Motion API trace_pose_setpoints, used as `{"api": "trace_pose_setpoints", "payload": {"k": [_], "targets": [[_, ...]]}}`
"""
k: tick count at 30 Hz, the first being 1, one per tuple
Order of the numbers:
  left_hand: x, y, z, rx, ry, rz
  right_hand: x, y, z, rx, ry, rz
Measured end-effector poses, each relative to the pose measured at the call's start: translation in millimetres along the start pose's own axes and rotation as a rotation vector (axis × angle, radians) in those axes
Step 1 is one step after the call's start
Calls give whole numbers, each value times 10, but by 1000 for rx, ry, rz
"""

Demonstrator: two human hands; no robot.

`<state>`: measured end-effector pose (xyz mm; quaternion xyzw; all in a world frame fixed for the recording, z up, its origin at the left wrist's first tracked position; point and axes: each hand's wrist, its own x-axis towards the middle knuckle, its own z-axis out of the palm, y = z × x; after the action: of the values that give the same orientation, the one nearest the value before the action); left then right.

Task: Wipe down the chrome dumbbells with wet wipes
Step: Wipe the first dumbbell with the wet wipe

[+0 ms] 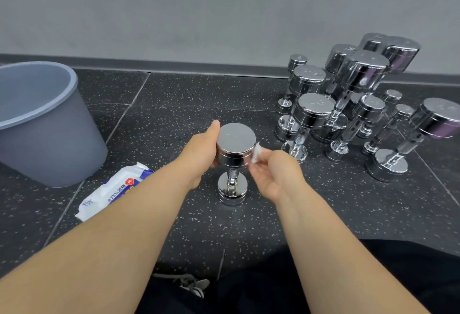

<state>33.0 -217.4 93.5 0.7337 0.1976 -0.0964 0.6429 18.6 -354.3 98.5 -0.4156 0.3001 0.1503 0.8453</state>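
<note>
Soft, even light filled the scene; glare streaked the dumbbells (361, 74); the wide lens bowed the edges.

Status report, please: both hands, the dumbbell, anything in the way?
Left hand grips upright dumbbell by top head. Right hand pinches wet wipe at its side. Other dumbbells apart, nothing blocking.

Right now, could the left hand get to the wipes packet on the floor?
Probably yes: the wipes packet lies close on that side, nothing in between, though the left hand must first release the dumbbell it grips.
</note>
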Motion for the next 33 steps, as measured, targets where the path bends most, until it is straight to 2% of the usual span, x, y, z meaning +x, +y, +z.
{"api": "trace_pose_setpoints", "payload": {"k": [3,5,6,8,9,11,13,14,18,22,23,26,30,33], "targets": [[-19,2,-8,-76,-3,-29,-80,30,-52,-162,9,94],[-55,-5,-17,-111,-20,-37,-113,69,-84,-284,37,11],[-78,-18,-25,-122,-35,-42,-118,77,-90,-371,96,-122],[-127,-31,-49,-142,-54,-43,-159,71,-55,-705,221,-539],[-139,-37,-68,-154,-63,-33,-200,81,-10,-870,205,-737],[-162,-40,-103,-169,-73,-12,-270,159,53,-1166,2,-966],[-191,-30,-128,-174,-84,-1,-254,284,61,-1402,-223,-1098],[-194,-25,-131,-182,-86,0,-237,292,67,-1459,-253,-1122],[-217,-8,-143,-223,-59,-16,-108,26,132,-1578,-75,-1054],[-179,7,-147,-230,-60,-34,-126,49,124,-1716,-386,-1146],[-172,9,-142,-234,-58,-36,-103,23,131,-1729,-375,-1143],[-148,2,-120,-231,-41,-51,-72,-60,108,-1683,-206,-1059],[-138,28,-122,-237,-39,-60,-239,246,-100,-1560,-211,-1235],[-157,33,-97,-254,-33,-78,-230,300,-177,-1368,-68,-1066]]}}
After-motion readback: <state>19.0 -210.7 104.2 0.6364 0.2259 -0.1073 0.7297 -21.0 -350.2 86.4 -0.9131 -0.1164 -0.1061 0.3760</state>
